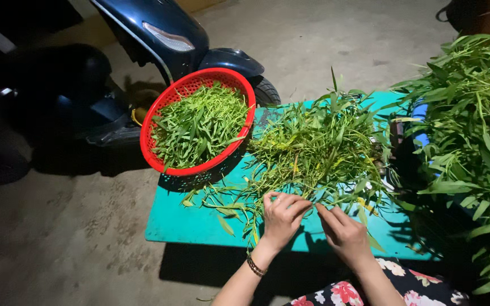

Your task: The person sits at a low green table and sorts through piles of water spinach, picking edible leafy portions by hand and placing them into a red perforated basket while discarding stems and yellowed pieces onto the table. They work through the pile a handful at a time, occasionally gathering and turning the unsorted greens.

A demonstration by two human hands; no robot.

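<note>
Head view, looking down: left hand (282,218) curled at the near edge of the pile of leafy green stems (319,150), fingers bent and closed around a few thin stalks; thin bracelet (254,266) on that wrist. Right hand (344,232) just beside it, fingertips pinched on the same stalks where they meet the left fingers — the two hands touching at the tips. Pile spread loose across the middle of the teal table (191,224), some yellowed leaves among the green, stray stems trailing toward the table's near left corner. Red plastic basket (160,107) tilted on the table's far left corner, filled with shorter trimmed greens (199,124), just beside the pile and overhanging the table edge. Tall heap of uncut leafy stems (472,113) at the right, well apart from the basket. Dark blue scooter (165,34) parked behind the basket on the bare concrete ground (75,238). Floral-print cloth (370,292) at the bottom edge — below the right forearm.
</note>
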